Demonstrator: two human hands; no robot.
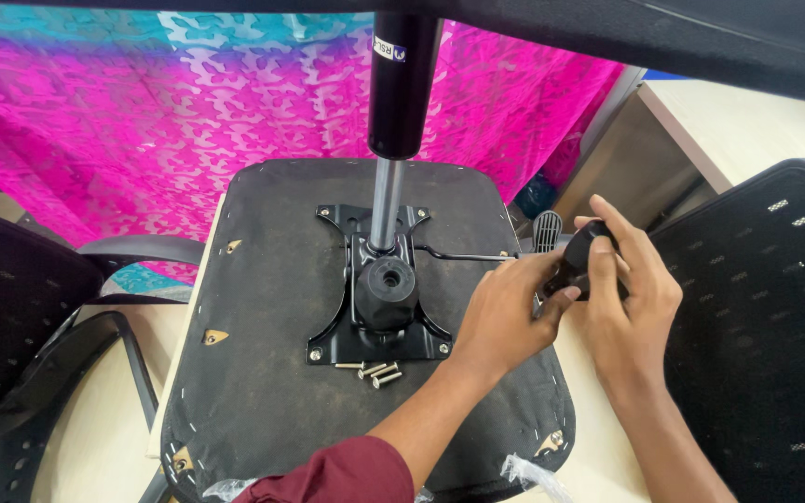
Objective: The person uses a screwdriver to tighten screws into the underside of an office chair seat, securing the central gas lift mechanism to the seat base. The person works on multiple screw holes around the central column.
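Two hands worked at the right edge of an upturned chair seat (pixel 263 307), a dark, scuffed panel lying underside-up on a pale tabletop (pixel 104 438). The left hand (pixel 505 312), coming out of a maroon sleeve (pixel 347 475), curled its fingers closed around the lower side of a black knob (pixel 581 264) at the end of a thin metal lever rod (pixel 463 255). The right hand (pixel 628 298) wrapped over the same knob from above, fingers bent across it. The knob sat just past the seat's right edge, level with the tilt mechanism.

That black metal mechanism plate (pixel 379 312) was fixed at the middle of the seat, with a round black socket facing the camera and the rod running from it toward the hands. A gas lift cylinder (pixel 401 84), black above and chrome below, rose from the plate. Several loose screws (pixel 375 371) lay touching one another on the seat just in front of the plate.

Around the table, a bright pink and teal patterned cloth (pixel 142 121) hung across the background. A black mesh chair back (pixel 766 326) stood at the right, close beside the right hand, and black chair armrests (pixel 95 326) lay at the left. A light wooden desk (pixel 747 121) showed at the upper right. Crumpled clear plastic (pixel 528 470) peeked from under the seat's near edge.
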